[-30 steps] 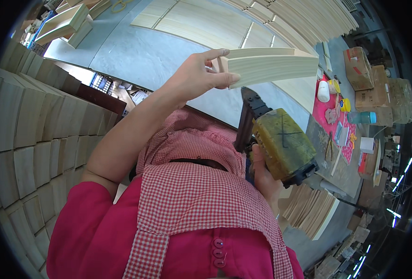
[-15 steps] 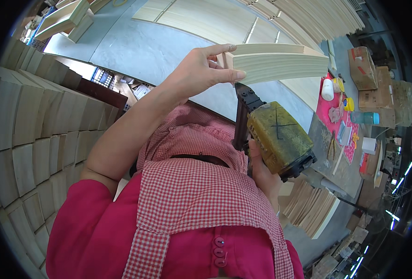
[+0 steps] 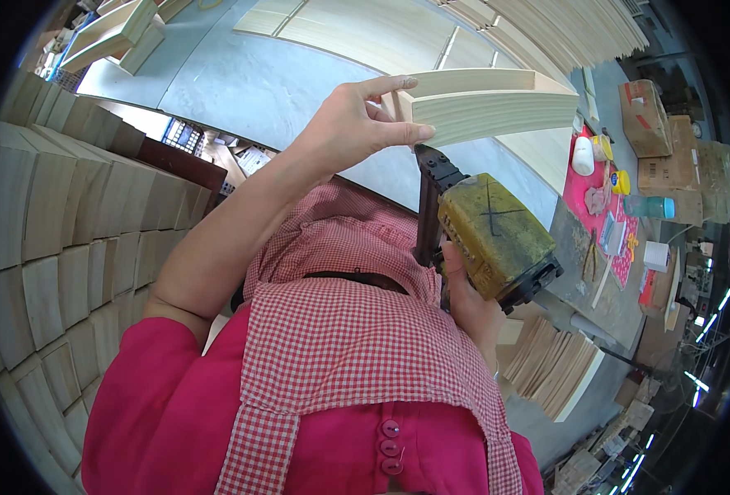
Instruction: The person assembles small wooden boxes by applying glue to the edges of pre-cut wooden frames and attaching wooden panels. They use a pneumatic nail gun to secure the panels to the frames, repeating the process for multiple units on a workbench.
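Observation:
My left hand (image 3: 363,124) grips the near-left corner of a pale wooden drawer frame (image 3: 489,117), thumb on its front side and fingers over the top edge. The frame is held tilted above the table, its inner side and far end showing. In my right hand (image 3: 470,301) is a nail gun (image 3: 497,235) with a worn yellow body, a black cross mark and a dark nose. Its nose tip meets or nearly meets the frame's lower corner, just under my left thumb. The gun's body hides most of my right fingers.
Blocks of wood (image 3: 47,239) are stacked high at my left. Boards lie across the grey table (image 3: 241,78), beside finished-looking wooden boxes (image 3: 113,33). To the right are a red cloth (image 3: 575,186) with bottles, cardboard boxes (image 3: 645,120) and a bundle of thin slats (image 3: 551,363).
The frame has tipped slightly, so more of its inside shows, and its right end has dropped or shifted a little. The nail gun has turned slightly, its nose still at the same corner.

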